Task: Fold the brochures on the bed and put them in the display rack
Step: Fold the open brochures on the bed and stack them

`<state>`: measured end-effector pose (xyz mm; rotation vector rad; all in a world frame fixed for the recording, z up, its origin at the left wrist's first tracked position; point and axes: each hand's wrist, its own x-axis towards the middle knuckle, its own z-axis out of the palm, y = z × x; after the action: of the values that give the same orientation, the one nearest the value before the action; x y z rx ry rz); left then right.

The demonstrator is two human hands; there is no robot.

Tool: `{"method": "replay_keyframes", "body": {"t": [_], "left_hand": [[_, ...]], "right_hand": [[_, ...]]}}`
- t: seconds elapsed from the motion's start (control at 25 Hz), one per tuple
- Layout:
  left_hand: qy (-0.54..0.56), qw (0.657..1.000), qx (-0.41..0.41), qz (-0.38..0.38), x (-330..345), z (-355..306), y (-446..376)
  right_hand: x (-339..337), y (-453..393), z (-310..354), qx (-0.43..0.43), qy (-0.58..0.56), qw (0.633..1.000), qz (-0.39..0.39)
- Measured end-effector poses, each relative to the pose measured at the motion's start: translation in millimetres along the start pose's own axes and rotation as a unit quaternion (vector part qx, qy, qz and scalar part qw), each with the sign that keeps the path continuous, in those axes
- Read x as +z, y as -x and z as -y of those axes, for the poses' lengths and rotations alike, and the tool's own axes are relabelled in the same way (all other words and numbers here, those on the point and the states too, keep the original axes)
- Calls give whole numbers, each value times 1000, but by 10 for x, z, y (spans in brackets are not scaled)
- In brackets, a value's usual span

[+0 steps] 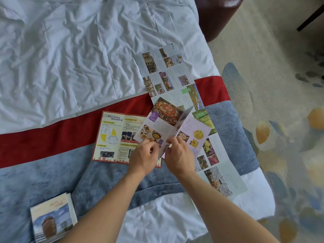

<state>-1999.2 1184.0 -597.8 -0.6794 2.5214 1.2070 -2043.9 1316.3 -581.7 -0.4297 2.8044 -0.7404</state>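
lower left: folded brochure stack (pixel 53 220) on blue runner | centre: left hand (pixel 142 156) and right hand (pixel 177 155) both pinch near edge of food brochure (pixel 168 123), half creased, over yellow leaflet (pixel 115 135) | beyond: long photo brochure (pixel 168 71) unfolded toward upper right | judgement: thin, light, floppy paper; hold at the crease ends | display rack not visible

A hotel-style bedroom: a bed (pixel 70 50) with rumpled white sheets, a red-and-blue runner (pixel 52 142), patterned carpet (pixel 271 102) and a dark armchair (pixel 217 14) alongside.
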Motion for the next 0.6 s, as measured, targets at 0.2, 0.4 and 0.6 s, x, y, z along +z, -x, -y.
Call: {"method": "replay_keyframes", "body": {"t": [0.2, 0.4, 0.6], "left_hand": [[-5, 991, -132, -12, -10, 234, -199], [4, 987, -156, -27, 39, 276, -492], [-41, 988, -149, -31, 93, 231, -608]], "right_hand": [[-19, -11, -70, -1, 31, 999, 18], [-60, 19, -115, -9, 25, 1000, 7], [-38, 14, -157, -13, 38, 999, -3]]}}
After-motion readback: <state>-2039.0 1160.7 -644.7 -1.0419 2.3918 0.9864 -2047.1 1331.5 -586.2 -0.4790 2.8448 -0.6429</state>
